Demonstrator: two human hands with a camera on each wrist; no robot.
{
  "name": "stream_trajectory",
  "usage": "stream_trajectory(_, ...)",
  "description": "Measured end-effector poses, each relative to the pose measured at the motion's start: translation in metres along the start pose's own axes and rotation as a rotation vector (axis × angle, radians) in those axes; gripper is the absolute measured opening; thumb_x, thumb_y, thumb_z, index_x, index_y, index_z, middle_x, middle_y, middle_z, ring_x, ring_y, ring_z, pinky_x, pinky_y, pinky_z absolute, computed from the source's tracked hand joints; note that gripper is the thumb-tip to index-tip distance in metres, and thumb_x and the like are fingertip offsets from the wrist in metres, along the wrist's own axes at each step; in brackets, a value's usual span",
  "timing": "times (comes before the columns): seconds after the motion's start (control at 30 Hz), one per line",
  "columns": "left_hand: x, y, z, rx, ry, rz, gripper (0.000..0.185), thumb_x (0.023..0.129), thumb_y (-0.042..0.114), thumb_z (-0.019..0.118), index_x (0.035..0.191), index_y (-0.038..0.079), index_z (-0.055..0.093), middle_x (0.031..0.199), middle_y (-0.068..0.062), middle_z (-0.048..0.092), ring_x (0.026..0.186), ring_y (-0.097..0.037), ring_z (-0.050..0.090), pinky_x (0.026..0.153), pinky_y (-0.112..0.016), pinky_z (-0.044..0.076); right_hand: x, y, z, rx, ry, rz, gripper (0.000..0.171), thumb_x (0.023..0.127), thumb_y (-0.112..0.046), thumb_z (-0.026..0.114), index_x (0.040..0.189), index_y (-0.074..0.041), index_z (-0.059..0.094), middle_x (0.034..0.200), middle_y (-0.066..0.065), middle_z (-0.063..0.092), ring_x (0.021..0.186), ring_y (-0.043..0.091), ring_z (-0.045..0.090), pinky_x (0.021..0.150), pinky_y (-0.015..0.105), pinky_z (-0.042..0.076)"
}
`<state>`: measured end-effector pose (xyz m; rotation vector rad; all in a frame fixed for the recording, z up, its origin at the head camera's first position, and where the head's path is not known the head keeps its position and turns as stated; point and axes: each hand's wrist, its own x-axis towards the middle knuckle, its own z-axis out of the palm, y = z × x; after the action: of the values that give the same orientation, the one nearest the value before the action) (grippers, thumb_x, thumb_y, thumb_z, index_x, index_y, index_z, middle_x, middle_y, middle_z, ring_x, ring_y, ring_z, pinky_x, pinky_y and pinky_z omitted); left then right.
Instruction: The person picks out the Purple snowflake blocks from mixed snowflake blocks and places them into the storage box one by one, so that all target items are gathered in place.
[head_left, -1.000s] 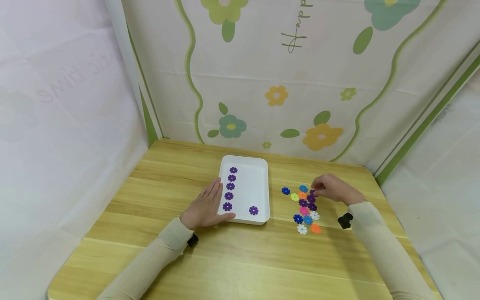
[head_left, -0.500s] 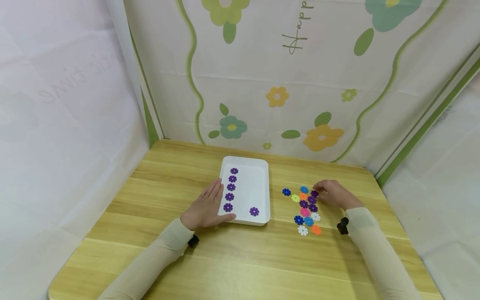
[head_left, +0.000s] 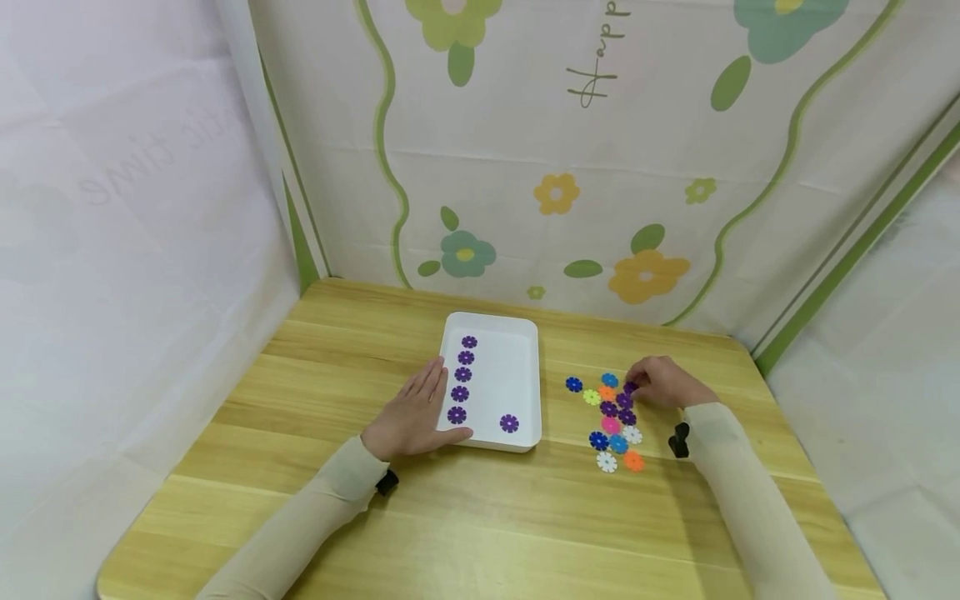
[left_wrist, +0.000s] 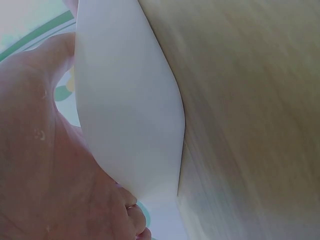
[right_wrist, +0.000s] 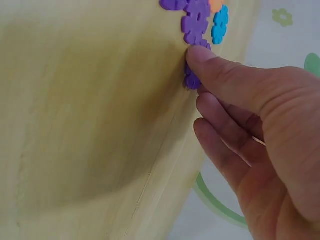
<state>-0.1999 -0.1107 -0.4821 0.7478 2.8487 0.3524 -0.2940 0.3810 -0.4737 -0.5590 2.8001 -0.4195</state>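
Observation:
My left hand (head_left: 408, 417) rests against the near left corner of a white tray (head_left: 525, 375), fingers straight along its left side and thumb over the near edge. In the left wrist view the palm is beside the tray wall (left_wrist: 127, 110). Inside the tray, purple snowflake discs (head_left: 462, 375) form a column on the left, and one more purple disc (head_left: 509, 423) lies near right. My right hand (head_left: 663, 383) pinches a purple snowflake disc (right_wrist: 192, 81) between thumb and fingers, at the edge of the loose discs. The fingertips behind that disc are partly hidden.
Right of the tray lie loose snowflake discs: blue (head_left: 573, 384), yellow-green (head_left: 592, 397), pink (head_left: 611, 425), white (head_left: 607, 462), orange (head_left: 633, 461) and other purple ones (head_left: 608, 409). A flower-printed cloth (head_left: 480, 200) stands behind the wooden table (head_left: 480, 533).
My right hand has shifted slightly at the top right of the loose discs, its fingers closing on a purple disc there. My left hand and the tray have kept their places.

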Motion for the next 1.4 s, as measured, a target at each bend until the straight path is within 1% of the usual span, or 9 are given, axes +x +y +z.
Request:
stream_trajectory(0.17, 0.004, -0.007, 0.011, -0.002, 0.022, 0.006, 0.116, 0.097, 0.078, 0.048, 0.166, -0.006, 0.009, 0.177, -0.022, -0.003, 0.167, -0.037, 0.002, 0.136, -0.051, 0.014, -0.001, -0.002, -0.004, 0.05, -0.008, 0.046, 0.008, 0.095, -0.009, 0.079, 0.102, -0.008, 0.076, 0.099, 0.005, 0.076, 0.087, 0.017, 0.065, 0.081, 0.038, 0.059)
stream_trajectory(0.27, 0.005, -0.01, 0.015, 0.009, 0.029, 0.01, 0.117, 0.097, 0.08, 0.046, 0.166, -0.005, 0.007, 0.177, -0.021, -0.005, 0.167, -0.036, 0.001, 0.136, -0.051, 0.013, -0.001, -0.002, -0.008, 0.066, 0.006, 0.037, 0.003, 0.096, -0.007, 0.076, 0.097, -0.006, 0.074, 0.096, 0.006, 0.077, 0.086, 0.017, 0.068, 0.079, 0.036, 0.059)
stream_trajectory(0.4, 0.004, -0.008, 0.012, 0.001, 0.033, 0.011, 0.117, 0.097, 0.079, 0.047, 0.166, -0.007, 0.009, 0.177, -0.022, -0.003, 0.167, -0.038, 0.002, 0.136, -0.052, 0.014, 0.001, -0.004, -0.018, 0.065, 0.012, 0.024, 0.005, 0.098, -0.004, 0.072, 0.093, -0.005, 0.072, 0.095, 0.007, 0.076, 0.085, 0.017, 0.068, 0.077, 0.034, 0.058)
stream_trajectory(0.6, 0.001, -0.003, 0.003, 0.008, 0.004, 0.0, 0.116, 0.097, 0.079, 0.047, 0.166, -0.007, 0.01, 0.177, -0.023, -0.002, 0.167, -0.038, 0.002, 0.136, -0.05, 0.013, 0.004, -0.015, -0.033, 0.075, -0.015, -0.019, 0.008, 0.101, -0.004, 0.068, 0.096, -0.007, 0.074, 0.094, 0.007, 0.075, 0.087, 0.021, 0.069, 0.077, 0.031, 0.058)
stream_trajectory(0.77, 0.001, -0.002, -0.001, 0.02, 0.003, 0.003, 0.116, 0.098, 0.079, 0.046, 0.166, -0.008, 0.011, 0.177, -0.024, -0.001, 0.166, -0.038, 0.003, 0.136, -0.05, 0.013, 0.008, -0.034, -0.044, 0.106, -0.04, -0.039, 0.009, 0.104, -0.006, 0.066, 0.1, -0.006, 0.074, 0.098, 0.008, 0.076, 0.087, 0.022, 0.069, 0.076, 0.032, 0.057)
stream_trajectory(0.97, 0.0, -0.001, -0.002, 0.024, 0.001, 0.004, 0.115, 0.098, 0.078, 0.046, 0.166, -0.008, 0.012, 0.177, -0.025, 0.0, 0.166, -0.039, 0.005, 0.136, -0.051, 0.014, 0.021, -0.064, -0.051, 0.066, -0.04, -0.058, 0.009, 0.104, -0.012, 0.067, 0.1, -0.009, 0.074, 0.098, 0.007, 0.077, 0.081, 0.015, 0.064, 0.075, 0.032, 0.054)
stream_trajectory(1.1, 0.001, -0.003, 0.001, 0.001, 0.014, 0.007, 0.116, 0.098, 0.078, 0.048, 0.165, -0.009, 0.012, 0.177, -0.025, 0.0, 0.166, -0.04, 0.005, 0.136, -0.052, 0.014, 0.033, -0.085, -0.053, 0.046, -0.037, -0.111, 0.01, 0.105, -0.013, 0.067, 0.098, -0.01, 0.074, 0.096, 0.006, 0.077, 0.08, 0.013, 0.064, 0.076, 0.031, 0.056)
stream_trajectory(1.27, 0.002, -0.007, 0.009, -0.004, 0.026, 0.006, 0.119, 0.096, 0.082, 0.044, 0.166, -0.007, 0.008, 0.177, -0.023, -0.004, 0.167, -0.037, 0.001, 0.136, -0.05, 0.012, 0.048, -0.114, -0.051, 0.044, -0.055, -0.186, 0.01, 0.105, -0.013, 0.066, 0.098, -0.01, 0.074, 0.095, 0.004, 0.077, 0.08, 0.012, 0.065, 0.077, 0.032, 0.058)
stream_trajectory(1.4, 0.002, -0.006, 0.008, -0.018, 0.028, 0.009, 0.12, 0.095, 0.083, 0.044, 0.166, -0.008, 0.009, 0.177, -0.023, -0.003, 0.167, -0.038, 0.002, 0.136, -0.052, 0.013, 0.059, -0.136, -0.046, 0.049, -0.067, -0.254, 0.009, 0.104, -0.012, 0.068, 0.097, -0.009, 0.074, 0.094, 0.004, 0.076, 0.081, 0.011, 0.066, 0.079, 0.032, 0.059)
